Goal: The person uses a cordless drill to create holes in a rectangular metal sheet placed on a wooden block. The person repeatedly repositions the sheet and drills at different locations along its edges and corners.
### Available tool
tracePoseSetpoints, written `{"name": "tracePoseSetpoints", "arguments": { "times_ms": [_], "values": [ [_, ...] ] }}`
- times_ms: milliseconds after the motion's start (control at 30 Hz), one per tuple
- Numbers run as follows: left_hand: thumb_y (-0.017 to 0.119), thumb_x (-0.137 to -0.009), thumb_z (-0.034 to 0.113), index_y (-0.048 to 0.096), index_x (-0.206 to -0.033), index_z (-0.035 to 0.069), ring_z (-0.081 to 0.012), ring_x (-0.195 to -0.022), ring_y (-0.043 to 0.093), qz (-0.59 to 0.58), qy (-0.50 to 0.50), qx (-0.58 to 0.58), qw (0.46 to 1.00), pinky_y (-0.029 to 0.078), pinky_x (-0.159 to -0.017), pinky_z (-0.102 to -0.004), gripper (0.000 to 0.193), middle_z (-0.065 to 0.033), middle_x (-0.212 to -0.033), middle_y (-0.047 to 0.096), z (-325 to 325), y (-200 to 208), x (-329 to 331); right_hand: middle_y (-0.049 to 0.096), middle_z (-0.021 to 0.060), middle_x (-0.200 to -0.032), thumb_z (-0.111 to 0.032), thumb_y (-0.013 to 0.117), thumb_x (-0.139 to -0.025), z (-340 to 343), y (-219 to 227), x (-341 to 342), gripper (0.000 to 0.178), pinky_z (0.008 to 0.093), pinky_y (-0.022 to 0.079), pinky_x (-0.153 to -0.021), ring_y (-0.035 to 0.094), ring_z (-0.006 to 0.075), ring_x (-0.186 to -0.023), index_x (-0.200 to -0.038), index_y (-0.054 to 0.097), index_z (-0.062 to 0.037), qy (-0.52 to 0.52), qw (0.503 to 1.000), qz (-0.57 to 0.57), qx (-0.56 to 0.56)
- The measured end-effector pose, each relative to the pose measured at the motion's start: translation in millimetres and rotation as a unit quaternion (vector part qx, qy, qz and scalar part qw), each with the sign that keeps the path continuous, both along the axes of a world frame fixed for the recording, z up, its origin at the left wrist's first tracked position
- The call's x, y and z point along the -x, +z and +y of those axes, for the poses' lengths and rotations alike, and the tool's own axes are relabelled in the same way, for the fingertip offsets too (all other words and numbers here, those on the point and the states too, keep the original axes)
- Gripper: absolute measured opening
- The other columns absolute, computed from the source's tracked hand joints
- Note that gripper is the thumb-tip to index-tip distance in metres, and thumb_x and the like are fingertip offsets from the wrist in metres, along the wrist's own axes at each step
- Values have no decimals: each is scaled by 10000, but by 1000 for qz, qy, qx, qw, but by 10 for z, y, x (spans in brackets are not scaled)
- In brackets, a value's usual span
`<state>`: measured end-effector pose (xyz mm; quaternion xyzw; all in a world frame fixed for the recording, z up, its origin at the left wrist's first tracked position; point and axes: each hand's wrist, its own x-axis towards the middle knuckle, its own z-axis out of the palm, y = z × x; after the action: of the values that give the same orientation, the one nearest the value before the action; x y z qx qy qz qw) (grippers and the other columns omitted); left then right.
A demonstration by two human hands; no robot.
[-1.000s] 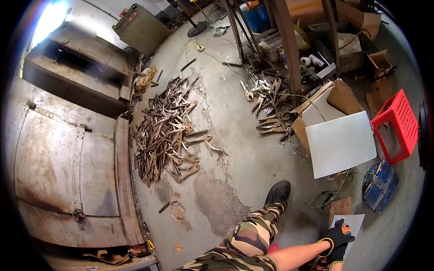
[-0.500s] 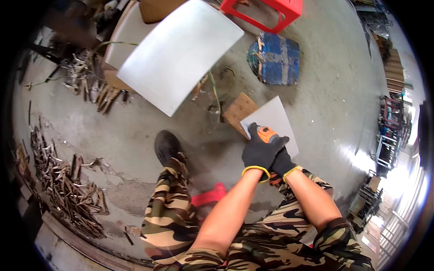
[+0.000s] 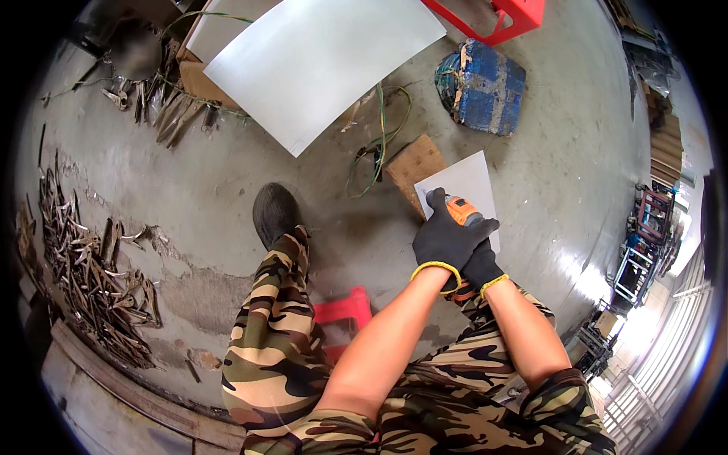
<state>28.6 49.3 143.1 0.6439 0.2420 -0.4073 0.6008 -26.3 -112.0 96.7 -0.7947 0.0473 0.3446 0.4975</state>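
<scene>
An orange-and-grey cordless drill (image 3: 462, 209) is gripped between my two hands, low over a small white panel (image 3: 476, 176). My left hand (image 3: 442, 236), in a black glove with a yellow cuff, wraps round the front and side of the drill. Behind it, my right hand (image 3: 481, 265), gloved the same way, is closed at the drill's rear, its fingers partly hidden. The white panel overlaps a brown wooden board (image 3: 416, 164). The drill's tip and where it meets the panel are covered by my left hand.
A large white sheet (image 3: 318, 68) lies at the upper left, by green-yellow cords (image 3: 381, 144). Beyond the board stand a blue taped bundle (image 3: 491, 87) and a red stool (image 3: 523, 17). Metal scraps (image 3: 98, 273) lie heaped at left; another red plastic piece (image 3: 341, 309) is by my leg.
The view has shifted, so the floor things sit higher and the large sheet and bundle further right. Both hands keep hold of the drill over the white panel.
</scene>
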Motion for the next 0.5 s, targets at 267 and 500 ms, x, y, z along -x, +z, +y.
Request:
{"name": "tracePoseSetpoints", "arguments": {
  "times_ms": [267, 500],
  "values": [
    [842, -622, 662, 300, -1538, 42, -408, -1158, 668, -5, 19, -1, 1000, 520, -983, -438, 1231, -224, -1292, 665, -65, -40, 12, 608, 142, -1390, -259, 566, -977, 11, 143, -128, 494, 373, 447, -1068, 590, 255, -1266, -1419, 525, -43, 32, 998, -28, 56],
    [793, -709, 656, 286, -1520, 55, -417, -1100, 690, -1, 18, -25, 1000, 539, -928, -467, 1130, -241, -1266, 665, -106, -34, 77, 650, 146, -1341, -252, 626, -944, 101, 177, -230, 487, 374, 479, -1032, 632, 255, -1221, -1380, 578, -41, 62, 993, -80, 61]
  ]
}}
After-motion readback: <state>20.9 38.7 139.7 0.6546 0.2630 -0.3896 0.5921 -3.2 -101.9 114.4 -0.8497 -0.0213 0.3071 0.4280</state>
